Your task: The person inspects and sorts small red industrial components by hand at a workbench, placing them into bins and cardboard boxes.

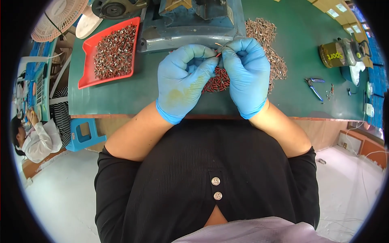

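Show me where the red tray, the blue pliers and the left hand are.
red tray (88, 46): head view, bare left wall.
blue pliers (314, 87): head view, near the pivot.
left hand (182, 79): head view, back of the glove.

1 view only, from a fisheye camera worn on the person's head, looking steeply down over the chest at the green table (121, 97) in front. It sits close above the work, with the machine (190, 24) at the top edge. Straight edges bend toward the round, dark rim, where floor shows.
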`<state>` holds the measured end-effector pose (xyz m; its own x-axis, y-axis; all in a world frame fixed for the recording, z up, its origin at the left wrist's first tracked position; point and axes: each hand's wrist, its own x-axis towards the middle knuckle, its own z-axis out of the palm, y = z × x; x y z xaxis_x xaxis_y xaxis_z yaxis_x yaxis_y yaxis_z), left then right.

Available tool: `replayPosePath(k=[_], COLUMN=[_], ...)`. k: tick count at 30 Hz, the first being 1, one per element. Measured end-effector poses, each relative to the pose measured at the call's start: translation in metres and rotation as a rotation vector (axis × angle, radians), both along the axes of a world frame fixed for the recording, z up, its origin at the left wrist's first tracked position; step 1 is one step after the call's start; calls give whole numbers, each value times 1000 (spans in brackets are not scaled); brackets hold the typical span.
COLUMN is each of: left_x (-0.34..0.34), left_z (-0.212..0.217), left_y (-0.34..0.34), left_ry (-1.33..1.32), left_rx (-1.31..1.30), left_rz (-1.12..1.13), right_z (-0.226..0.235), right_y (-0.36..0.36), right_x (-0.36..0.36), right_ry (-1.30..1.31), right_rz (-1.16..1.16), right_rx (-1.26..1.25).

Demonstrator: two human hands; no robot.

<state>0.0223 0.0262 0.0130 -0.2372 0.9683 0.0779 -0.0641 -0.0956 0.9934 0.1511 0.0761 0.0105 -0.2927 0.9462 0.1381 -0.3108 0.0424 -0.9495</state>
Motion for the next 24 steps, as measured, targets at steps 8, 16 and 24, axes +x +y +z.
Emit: replayPosePath(k=[8, 16, 24], left_x=[-38, -48, -49], left_z=[18, 19, 12], left_y=[69, 119, 134], left_ry=[399, 706, 784], left_rx=[424, 602, 669], left_rz=[341, 520, 581], right_z=[20, 44, 47], right_y=[64, 104, 109], right_x=[-33, -66, -68], right_ry=[-196, -420, -418], right_rz=[-134, -525, -538], right_rx=[222, 703, 746])
